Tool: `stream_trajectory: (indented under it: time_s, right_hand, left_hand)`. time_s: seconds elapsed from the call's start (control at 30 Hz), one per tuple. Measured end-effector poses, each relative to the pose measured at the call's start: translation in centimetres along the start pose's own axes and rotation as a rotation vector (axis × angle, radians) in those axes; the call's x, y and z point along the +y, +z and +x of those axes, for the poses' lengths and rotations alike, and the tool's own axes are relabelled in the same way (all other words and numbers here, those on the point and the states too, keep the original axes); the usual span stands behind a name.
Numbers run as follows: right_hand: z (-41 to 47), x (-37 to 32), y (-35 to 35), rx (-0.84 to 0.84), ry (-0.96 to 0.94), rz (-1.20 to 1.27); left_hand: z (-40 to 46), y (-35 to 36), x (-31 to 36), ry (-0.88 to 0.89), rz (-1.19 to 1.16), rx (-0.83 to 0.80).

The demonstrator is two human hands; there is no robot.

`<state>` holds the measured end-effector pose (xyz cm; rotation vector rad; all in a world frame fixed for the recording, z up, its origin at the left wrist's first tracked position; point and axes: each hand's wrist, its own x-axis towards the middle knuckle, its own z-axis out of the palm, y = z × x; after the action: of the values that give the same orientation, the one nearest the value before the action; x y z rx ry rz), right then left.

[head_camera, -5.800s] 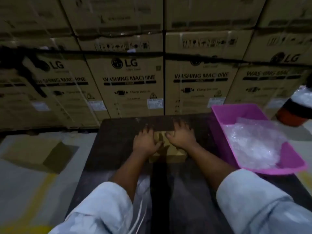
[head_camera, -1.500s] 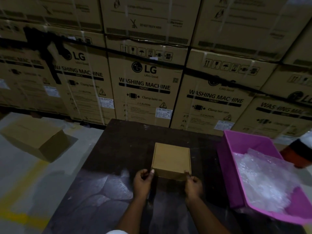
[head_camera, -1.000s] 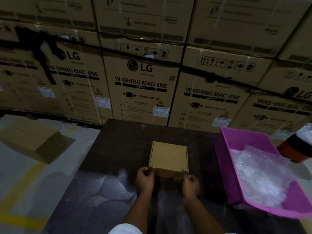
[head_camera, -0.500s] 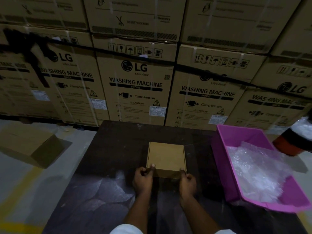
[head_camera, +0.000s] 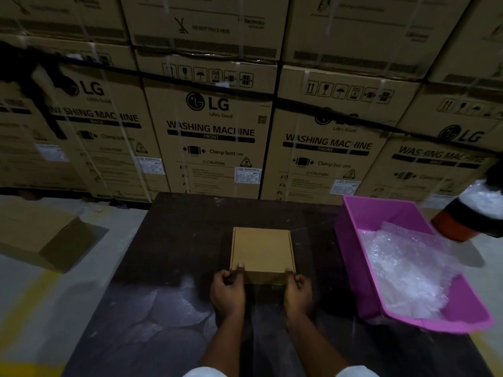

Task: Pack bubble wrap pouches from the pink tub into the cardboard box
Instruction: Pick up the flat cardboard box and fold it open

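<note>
Fingers of both hands curl at the near corners of the small cardboard box point(head_camera: 261, 253): the left hand point(head_camera: 228, 291) pinches the near left corner with its thumb on the lid, and the right hand point(head_camera: 298, 292) grips the near right corner. Closed, the box sits flat at the centre of the frame on a dark table point(head_camera: 174, 240). At the right of the frame, a pink tub point(head_camera: 364, 213) rests on the table's edge, apart from the box, with bubble wrap pouches point(head_camera: 405, 270) heaped inside. Stacked washing machine cartons point(head_camera: 215, 126) fill the upper frame. Another open carton point(head_camera: 46, 235) lies on the floor at the left.
</note>
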<state>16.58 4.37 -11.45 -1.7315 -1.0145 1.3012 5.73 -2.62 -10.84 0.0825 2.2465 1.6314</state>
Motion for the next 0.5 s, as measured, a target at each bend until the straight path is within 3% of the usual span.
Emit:
stream_trajectory:
  time_s: [0.5]
  right_hand:
    - [-0.90, -0.99, -0.36, -0.011, -0.046, -0.048]
  left_hand:
    - [0.08, 0.05, 0.21, -0.016, 0.015, -0.010]
